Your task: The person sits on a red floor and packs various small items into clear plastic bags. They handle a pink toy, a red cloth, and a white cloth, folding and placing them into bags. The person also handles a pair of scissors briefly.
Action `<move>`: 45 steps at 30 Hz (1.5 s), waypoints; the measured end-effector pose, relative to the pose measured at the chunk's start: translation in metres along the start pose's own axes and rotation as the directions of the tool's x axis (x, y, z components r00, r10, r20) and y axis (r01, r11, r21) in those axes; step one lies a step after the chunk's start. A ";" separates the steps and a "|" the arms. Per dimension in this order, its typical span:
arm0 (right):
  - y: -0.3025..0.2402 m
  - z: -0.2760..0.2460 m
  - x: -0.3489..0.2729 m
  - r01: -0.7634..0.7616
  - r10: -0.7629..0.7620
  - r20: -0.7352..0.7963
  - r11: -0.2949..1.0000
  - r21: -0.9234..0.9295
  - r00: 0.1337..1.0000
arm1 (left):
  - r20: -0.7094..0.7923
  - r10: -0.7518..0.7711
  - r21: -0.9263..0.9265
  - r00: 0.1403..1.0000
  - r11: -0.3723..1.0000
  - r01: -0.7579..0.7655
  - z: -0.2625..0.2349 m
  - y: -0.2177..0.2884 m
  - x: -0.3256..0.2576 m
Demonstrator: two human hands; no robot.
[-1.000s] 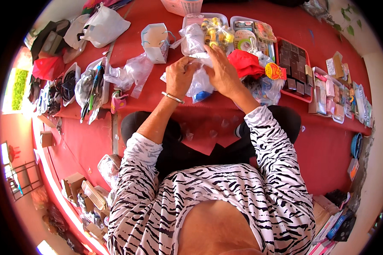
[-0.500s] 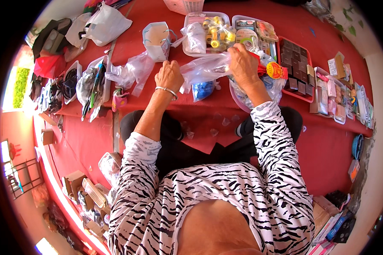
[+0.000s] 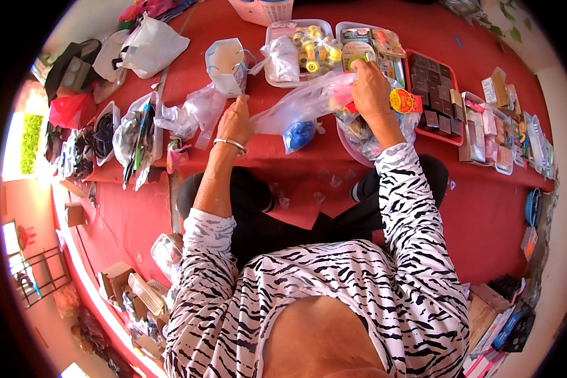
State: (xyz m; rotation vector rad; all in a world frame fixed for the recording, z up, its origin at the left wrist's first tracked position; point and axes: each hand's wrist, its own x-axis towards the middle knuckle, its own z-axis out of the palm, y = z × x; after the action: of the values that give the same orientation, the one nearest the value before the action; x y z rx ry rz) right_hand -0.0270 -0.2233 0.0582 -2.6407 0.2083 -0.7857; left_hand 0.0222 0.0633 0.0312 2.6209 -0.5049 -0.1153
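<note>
A clear plastic bag [image 3: 299, 106] is stretched between my two hands above the red cloth. Its left end is pinched in the closed fingers of my left hand [image 3: 236, 121], which wears a silver bangle at the wrist. My right hand [image 3: 370, 88] grips the other end, its fingers closed. Something pink and red shows through the bag beside the right hand; I cannot make out what it is. Just below the bag lies a small blue packet [image 3: 298, 135]. Under my right hand stands a round tub [image 3: 346, 140] filled with clear-wrapped items.
Beyond my hands are a white paper gift bag [image 3: 225, 60], a tray with yellow-capped items [image 3: 313, 47] and a tray of packaged goods [image 3: 358, 38]. A red tray of dark boxes [image 3: 436, 94] stands right. Crumpled clear bags [image 3: 192, 113] and a filled tray [image 3: 159, 126] lie left.
My hands have moved farther apart, left hand to the left and slightly down, right hand to the right. The plastic bag between them is now drawn out longer.
</note>
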 end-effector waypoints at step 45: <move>-0.035 0.035 -0.061 0.463 -0.234 0.886 0.886 0.024 0.401 | 0.047 0.216 -0.211 0.975 0.957 -0.201 0.002 0.040 0.000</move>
State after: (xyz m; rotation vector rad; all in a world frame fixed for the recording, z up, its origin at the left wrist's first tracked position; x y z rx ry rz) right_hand -0.0567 -0.1650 0.0147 -2.9520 -0.6149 0.6538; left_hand 0.0091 0.0295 0.0482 2.3535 -0.7496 -0.1806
